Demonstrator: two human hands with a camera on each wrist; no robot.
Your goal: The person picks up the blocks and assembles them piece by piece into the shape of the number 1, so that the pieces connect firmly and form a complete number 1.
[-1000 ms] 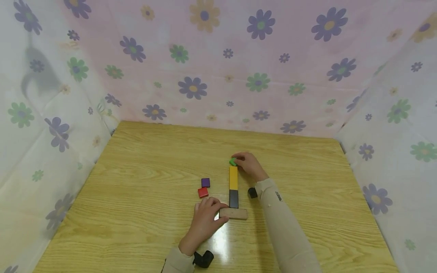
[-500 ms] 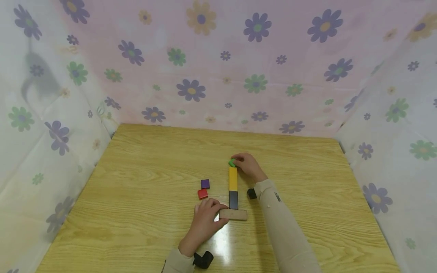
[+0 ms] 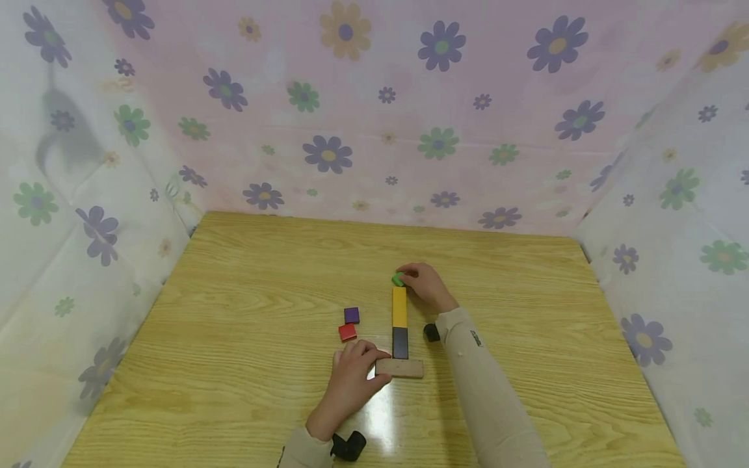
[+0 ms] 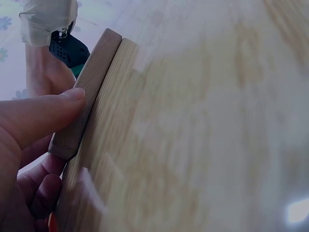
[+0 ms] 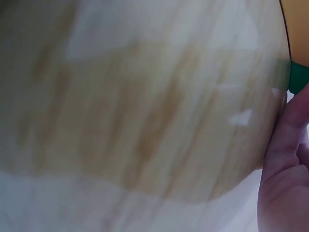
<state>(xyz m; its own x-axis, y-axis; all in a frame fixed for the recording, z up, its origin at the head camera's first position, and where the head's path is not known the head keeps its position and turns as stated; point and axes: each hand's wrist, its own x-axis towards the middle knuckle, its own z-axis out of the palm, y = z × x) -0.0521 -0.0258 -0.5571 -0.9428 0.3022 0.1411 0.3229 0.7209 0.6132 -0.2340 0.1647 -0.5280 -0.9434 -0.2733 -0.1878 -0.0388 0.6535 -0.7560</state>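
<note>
My left hand (image 3: 354, 377) pinches the left end of a plain wooden block (image 3: 404, 368), thumb on the near side and fingers on the far side. In the left wrist view that wooden block (image 4: 91, 87) lies flat on the table. A black block (image 3: 400, 342) meets its far side, and a yellow block (image 3: 399, 307) continues the line away from me. At the far end my right hand (image 3: 428, 285) pinches a small green block (image 3: 397, 279), partly hidden by the fingers. The right wrist view shows only an edge of the green block (image 5: 299, 77) beside the yellow block (image 5: 297, 29).
A purple block (image 3: 351, 315) and a red block (image 3: 348, 332) lie left of the line, close together. Black wrist devices (image 3: 349, 446) show beside both sleeves. Flowered cloth (image 3: 374, 130) encloses the wooden table (image 3: 263, 273) at the back and sides.
The head view has shifted slightly. Both hands keep their hold on the wooden and green blocks, with no clear movement of the blocks.
</note>
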